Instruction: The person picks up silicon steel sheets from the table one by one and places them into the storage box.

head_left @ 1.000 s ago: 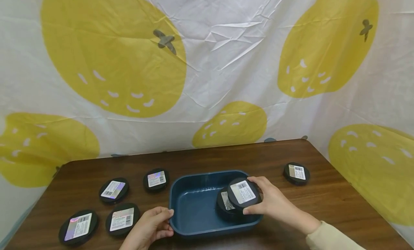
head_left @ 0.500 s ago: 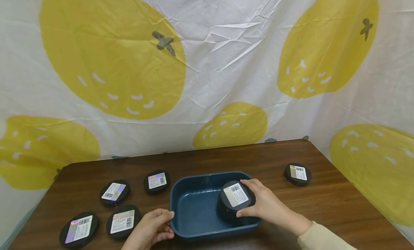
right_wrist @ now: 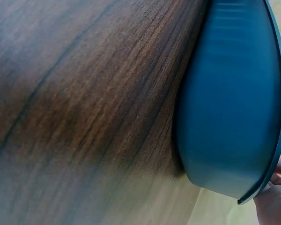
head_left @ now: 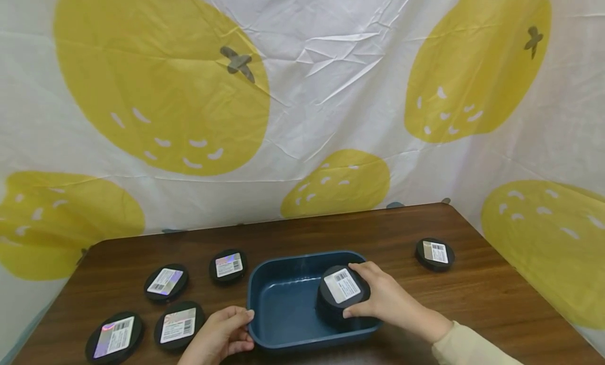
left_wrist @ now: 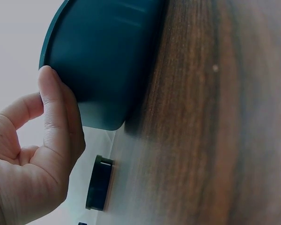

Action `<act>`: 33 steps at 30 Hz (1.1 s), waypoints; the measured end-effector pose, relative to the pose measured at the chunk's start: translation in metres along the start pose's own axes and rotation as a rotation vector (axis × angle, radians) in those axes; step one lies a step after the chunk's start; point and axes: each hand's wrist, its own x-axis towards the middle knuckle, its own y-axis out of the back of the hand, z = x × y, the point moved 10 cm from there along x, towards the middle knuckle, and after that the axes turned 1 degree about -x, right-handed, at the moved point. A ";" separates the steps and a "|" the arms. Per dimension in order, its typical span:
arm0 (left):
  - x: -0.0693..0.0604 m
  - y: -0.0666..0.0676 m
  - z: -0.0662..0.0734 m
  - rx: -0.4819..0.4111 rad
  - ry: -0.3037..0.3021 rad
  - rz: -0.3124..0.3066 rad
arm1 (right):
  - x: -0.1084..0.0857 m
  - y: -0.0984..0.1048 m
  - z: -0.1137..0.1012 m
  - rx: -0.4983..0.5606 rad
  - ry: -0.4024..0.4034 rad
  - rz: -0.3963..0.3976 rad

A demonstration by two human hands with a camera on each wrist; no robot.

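Note:
In the head view a blue rectangular tray [head_left: 283, 307] sits on the table, and my left hand [head_left: 222, 331] pinches its left rim between thumb and fingers. The left wrist view shows the left thumb [left_wrist: 49, 89] at the edge of the tray [left_wrist: 98, 56]. My right hand [head_left: 389, 302] grips a black, flat, round labelled case [head_left: 350, 286] inside the tray's right end. That case lies on top of another black one [head_left: 326, 312], mostly covered. Only the outer side of the tray [right_wrist: 229, 103] shows in the right wrist view; the held case is hidden there.
Left of the tray, several similar black cases lie apart on the wooden table [head_left: 274, 239], the closest beside my left hand [head_left: 179, 325]. Another case [head_left: 435, 253] lies at the far right. A curtain with yellow fruit [head_left: 331, 181] hangs behind the table.
My right hand has moved slightly left and down, bringing the held case from an offset position to squarely over the lower one. The left hand still grips the tray rim.

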 end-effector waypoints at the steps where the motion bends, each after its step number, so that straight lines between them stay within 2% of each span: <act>1: 0.000 0.000 0.000 -0.001 0.000 -0.001 | 0.000 0.000 0.000 -0.001 -0.004 -0.003; 12: 0.001 -0.001 -0.001 -0.006 -0.001 -0.007 | 0.001 -0.003 0.001 -0.017 -0.019 -0.021; 25: 0.001 0.000 -0.001 -0.012 -0.010 -0.008 | 0.005 -0.005 -0.009 -0.112 0.026 -0.082; 33: 0.001 0.000 -0.002 -0.019 0.000 -0.009 | 0.004 -0.008 -0.009 -0.110 -0.002 -0.109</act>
